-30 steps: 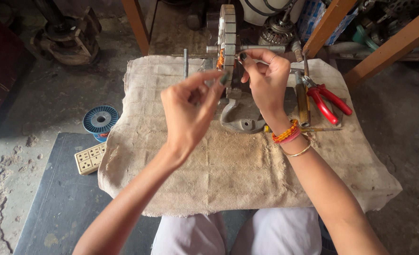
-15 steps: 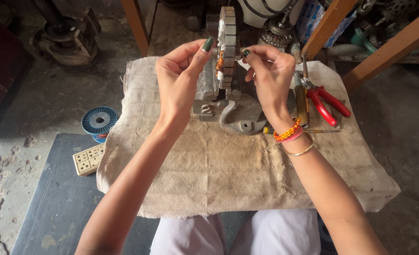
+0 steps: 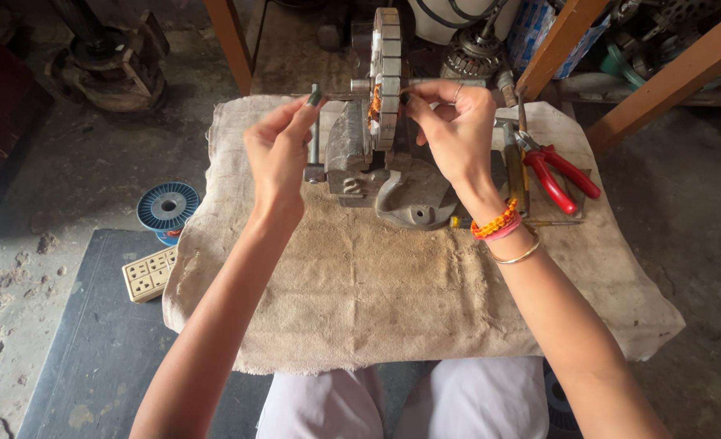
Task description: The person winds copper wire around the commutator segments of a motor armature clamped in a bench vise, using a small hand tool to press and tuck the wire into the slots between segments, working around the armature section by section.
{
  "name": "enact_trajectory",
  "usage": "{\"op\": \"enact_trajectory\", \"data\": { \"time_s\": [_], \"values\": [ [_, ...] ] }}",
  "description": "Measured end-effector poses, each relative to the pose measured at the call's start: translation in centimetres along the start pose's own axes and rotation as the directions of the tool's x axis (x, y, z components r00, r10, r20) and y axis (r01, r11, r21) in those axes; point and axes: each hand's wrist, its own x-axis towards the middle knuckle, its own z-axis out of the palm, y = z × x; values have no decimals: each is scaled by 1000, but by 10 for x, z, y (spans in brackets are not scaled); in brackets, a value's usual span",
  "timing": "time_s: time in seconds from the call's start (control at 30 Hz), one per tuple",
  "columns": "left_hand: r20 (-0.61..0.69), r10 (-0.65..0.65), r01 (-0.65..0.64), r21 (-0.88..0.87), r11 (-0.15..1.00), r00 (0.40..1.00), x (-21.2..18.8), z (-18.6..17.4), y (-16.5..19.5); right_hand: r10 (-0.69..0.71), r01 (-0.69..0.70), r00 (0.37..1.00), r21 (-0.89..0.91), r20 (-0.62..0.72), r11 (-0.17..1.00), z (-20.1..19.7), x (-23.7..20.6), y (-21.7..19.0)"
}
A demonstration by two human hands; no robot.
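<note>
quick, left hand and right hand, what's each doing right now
Left hand: raised beside the vise, fingertips pinched together; what they hold cannot be told.
Right hand: fingers closed at the stator ring clamped in the vise.

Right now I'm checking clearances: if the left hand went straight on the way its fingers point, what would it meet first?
Probably the ring-shaped metal stator clamped in the grey vise; the left hand points right towards it, though depth is unclear.

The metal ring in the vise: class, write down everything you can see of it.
The ring is a pale grey metal stator seen edge-on, its rim split into blocky segments. It stands upright, clamped in the grey vise on the cloth. Orange-copper wire shows on its left face. The right hand touches its right side with pinched fingers; the left hand is raised just left of it, apart from it.
</note>
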Motion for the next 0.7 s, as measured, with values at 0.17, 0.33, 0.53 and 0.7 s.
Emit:
{"op": "enact_trajectory", "data": {
  "time_s": [0.17,0.33,0.53,0.7],
  "values": [
    [-76,-168,173,60,983,983,-14,-21,-16,32,-33,999,-46,-9,998,-5,-9,3],
    [-52,-227,229,50,972,973,-37,-30,-43,-383,348,923,-319,-50,881,-2,-31,-5],
    [19,-85,77,246,966,996,-94,-22,-47,-673,623,727,-548,140,559,-1,-50,-27],
    [55,6,-17,202,979,998,-122,-9,-33,-646,712,666,-574,373,404,4,-57,-38]
  ]
}}
